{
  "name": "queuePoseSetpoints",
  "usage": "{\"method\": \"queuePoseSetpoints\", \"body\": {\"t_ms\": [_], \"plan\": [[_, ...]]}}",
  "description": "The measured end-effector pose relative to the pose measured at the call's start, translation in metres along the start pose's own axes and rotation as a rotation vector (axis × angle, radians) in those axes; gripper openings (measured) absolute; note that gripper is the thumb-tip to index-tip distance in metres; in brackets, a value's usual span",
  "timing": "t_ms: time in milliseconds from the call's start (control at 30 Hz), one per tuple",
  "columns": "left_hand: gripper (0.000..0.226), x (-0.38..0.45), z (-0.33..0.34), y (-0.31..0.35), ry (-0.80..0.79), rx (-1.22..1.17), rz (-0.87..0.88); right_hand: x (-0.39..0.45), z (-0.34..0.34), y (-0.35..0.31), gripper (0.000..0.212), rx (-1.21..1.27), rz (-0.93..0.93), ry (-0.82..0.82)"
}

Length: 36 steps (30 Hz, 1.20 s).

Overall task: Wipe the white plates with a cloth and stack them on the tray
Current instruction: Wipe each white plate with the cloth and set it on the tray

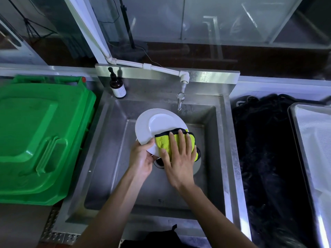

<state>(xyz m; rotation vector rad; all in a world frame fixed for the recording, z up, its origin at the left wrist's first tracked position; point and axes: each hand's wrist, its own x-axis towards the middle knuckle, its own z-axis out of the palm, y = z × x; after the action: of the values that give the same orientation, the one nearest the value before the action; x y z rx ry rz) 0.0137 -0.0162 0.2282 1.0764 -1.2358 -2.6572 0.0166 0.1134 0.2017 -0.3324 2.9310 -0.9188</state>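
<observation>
Plate: white dinner plate (157, 126) tilted over the steel sink (114, 140), centre of view.
Left hand: left hand (141, 158) grips the plate's rim at its 7 o'clock, thumb curled on top.
Right hand: right hand (179, 158) lies flat, fingers straight and slightly apart, pressing the yellow microfibre cloth (164, 142) on the plate's 5 o'clock edge.
Tray: metal tray (293, 126) at 3 o'clock.
Bin: green bin lid (39, 136) at 9 o'clock.
Bottle: brown pump bottle (117, 86) at 11 o'clock.
</observation>
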Motion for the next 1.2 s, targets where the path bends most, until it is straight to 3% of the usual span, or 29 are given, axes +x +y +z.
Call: {"method": "queuePoseSetpoints", "body": {"t_ms": [100, 300, 467, 767, 1033, 1200], "plan": [[0.039, -0.001, -0.010, 0.001, -0.095, -0.012, 0.020, 0.005, -0.006, 0.005, 0.071, 0.072, 0.051, -0.031], [0.061, -0.007, -0.024, 0.005, -0.215, 0.027, -0.039, 0.033, -0.022, 0.016, 0.062, 0.146, 0.095, -0.074], [0.056, -0.012, -0.029, 0.009, -0.259, 0.102, -0.071, 0.054, -0.031, 0.022, 0.053, 0.145, 0.090, -0.074], [0.048, -0.017, -0.036, 0.012, -0.345, 0.396, -0.121, 0.068, -0.047, 0.007, 0.057, 0.024, -0.137, -0.132], [0.035, -0.018, -0.031, 0.008, -0.330, 0.451, -0.070, 0.046, -0.035, -0.013, 0.062, -0.019, -0.323, -0.182], [0.029, -0.020, -0.028, 0.009, -0.345, 0.501, -0.038, 0.034, -0.027, -0.014, 0.054, -0.020, -0.421, -0.161]]}}
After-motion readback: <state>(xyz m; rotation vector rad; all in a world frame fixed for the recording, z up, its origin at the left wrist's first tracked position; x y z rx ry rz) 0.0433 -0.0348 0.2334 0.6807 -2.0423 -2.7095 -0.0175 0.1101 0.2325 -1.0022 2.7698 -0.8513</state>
